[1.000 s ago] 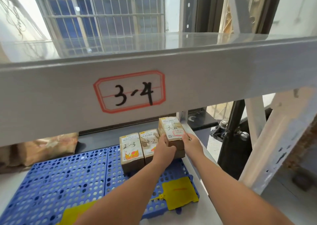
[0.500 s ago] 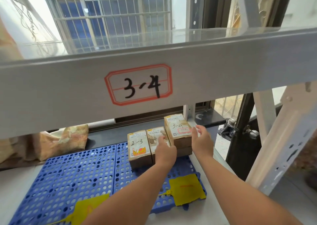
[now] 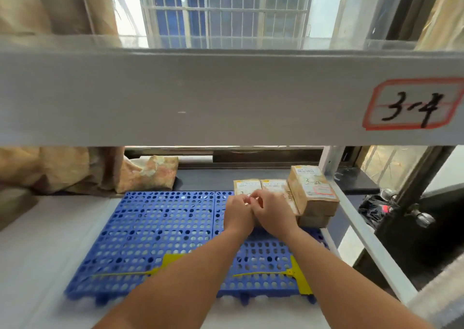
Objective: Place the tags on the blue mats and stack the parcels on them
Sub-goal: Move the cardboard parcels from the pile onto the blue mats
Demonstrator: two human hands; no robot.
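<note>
Two blue perforated mats [image 3: 155, 228] [image 3: 266, 256] lie side by side on the shelf. A yellow tag [image 3: 173, 263] rests on the left mat's front and another yellow tag [image 3: 298, 276] on the right mat's front. At the right mat's back stand a left parcel [image 3: 247, 185] and a middle parcel [image 3: 273, 184]. To their right, a top parcel [image 3: 311, 188] sits stacked on a bottom parcel [image 3: 313, 220]. My left hand [image 3: 238, 213] and my right hand [image 3: 273, 214] are side by side with curled fingers, covering the fronts of the left and middle parcels. Any grip is hidden.
A grey shelf beam [image 3: 200, 97] with a "3-4" label [image 3: 411, 105] crosses overhead. Crumpled tan fabric [image 3: 148, 175] lies behind the left mat. The shelf's right rail [image 3: 364, 238] runs beside the stack, and a barred window [image 3: 226, 12] is beyond.
Both hands left the stacked top parcel and moved left, coming together over the left and middle parcels. My view swung left, so the "3-4" label now sits far right.
</note>
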